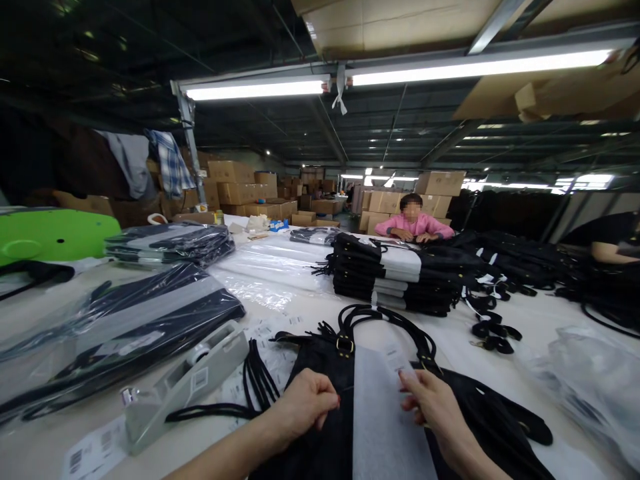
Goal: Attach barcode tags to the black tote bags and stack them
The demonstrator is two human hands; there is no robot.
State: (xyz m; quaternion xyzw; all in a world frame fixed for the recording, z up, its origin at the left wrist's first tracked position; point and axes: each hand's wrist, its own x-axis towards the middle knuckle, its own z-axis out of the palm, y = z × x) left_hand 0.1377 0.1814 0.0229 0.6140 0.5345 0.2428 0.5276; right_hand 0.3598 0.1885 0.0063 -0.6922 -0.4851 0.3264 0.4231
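Tube lights [480, 68] glow overhead. A person [415, 227] in pink is across the counter [537, 312], boxes [440, 183] stacked behind. A checked shirt [171, 161] hangs at left, beyond a green panel [55, 233].

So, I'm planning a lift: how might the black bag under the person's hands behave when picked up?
The black bag would probably sag, since its soft-looking body lies flat. Its handles may flop, being slender, curved cords. The white sheet across it might crease easily, as it looks thin.

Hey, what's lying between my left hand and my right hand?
In the head view, a white strip and some of the black bag lie between your left hand and right hand.
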